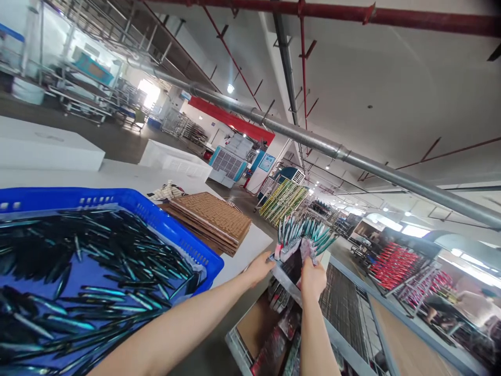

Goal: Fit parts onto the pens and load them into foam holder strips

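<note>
Both hands hold a bundle of slim, shiny teal pieces [291,230] above a metal-framed rack [287,282]. My right hand [314,277] is closed around the bundle's lower part, at a crinkled clear wrapping. My left hand [260,269] is closed at the left edge of the bundle, near a pink-and-white part; its fingertips are partly hidden. On the left stands a blue plastic crate [172,230], holding many slim dark pieces [113,261] with a teal sheen. The exact kind of these pieces cannot be made out.
Brown woven-pattern boards [213,216] are stacked on the white table [117,175] beside the crate. Below my hands, an open box [250,329] contains wrapped bundles. Racks of red pieces [393,265] stand at the right, where a person [472,308] sits. A rack with yellow bars [284,201] stands ahead.
</note>
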The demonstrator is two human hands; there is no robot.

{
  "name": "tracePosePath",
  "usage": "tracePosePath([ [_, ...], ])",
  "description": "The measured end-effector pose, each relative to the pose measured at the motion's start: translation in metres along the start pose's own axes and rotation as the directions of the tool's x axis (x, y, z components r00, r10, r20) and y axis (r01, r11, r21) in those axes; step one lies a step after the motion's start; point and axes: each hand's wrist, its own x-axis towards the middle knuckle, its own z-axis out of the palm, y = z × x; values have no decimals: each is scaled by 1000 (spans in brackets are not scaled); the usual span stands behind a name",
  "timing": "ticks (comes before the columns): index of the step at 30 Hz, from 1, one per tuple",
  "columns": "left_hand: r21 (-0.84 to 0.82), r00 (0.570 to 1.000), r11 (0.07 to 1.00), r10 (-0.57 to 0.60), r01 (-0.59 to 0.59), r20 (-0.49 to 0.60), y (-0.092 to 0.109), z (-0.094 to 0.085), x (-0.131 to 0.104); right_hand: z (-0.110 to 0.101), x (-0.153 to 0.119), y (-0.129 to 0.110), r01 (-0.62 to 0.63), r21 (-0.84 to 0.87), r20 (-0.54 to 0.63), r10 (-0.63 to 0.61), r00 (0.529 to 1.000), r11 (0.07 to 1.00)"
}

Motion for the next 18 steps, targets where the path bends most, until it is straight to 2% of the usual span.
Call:
tracePosePath([
  [8, -29, 1000, 1000, 11, -11, -11, 0, -3, -1, 3, -1, -11, -58, -45, 53, 60, 997, 997],
  [18, -47, 998, 998, -38, 36, -49, -10, -4, 4, 22, 6, -30, -11, -69, 56, 15, 998, 998],
])
